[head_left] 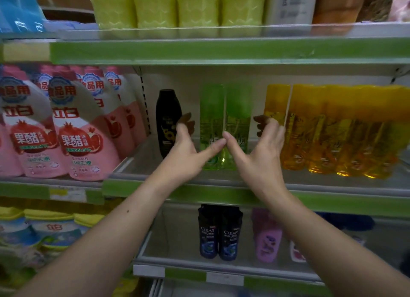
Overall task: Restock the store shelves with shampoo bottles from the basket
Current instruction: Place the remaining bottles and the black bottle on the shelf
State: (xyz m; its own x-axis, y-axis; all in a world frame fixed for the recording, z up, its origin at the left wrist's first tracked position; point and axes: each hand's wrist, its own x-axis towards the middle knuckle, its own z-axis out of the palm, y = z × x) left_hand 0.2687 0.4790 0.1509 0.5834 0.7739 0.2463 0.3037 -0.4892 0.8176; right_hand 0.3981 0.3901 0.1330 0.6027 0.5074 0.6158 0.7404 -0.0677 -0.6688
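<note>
Hands: left hand (pixel 188 151) and right hand (pixel 261 151) spread, flanking green bottles (pixel 225 119) — gripping nothing.
Progress: pair stands shelved — shelf (pixel 144 166) gaps remain.

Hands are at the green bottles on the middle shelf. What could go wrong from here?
1. The left hand has its fingers right beside the lone black bottle; a sideways nudge could topple it.
2. The right hand reaches in next to the yellow bottles; brushing the nearest one may shift the row.
3. The two green shampoo bottles are tall and narrow, with both thumbs in front; a snag could tip them.
</note>
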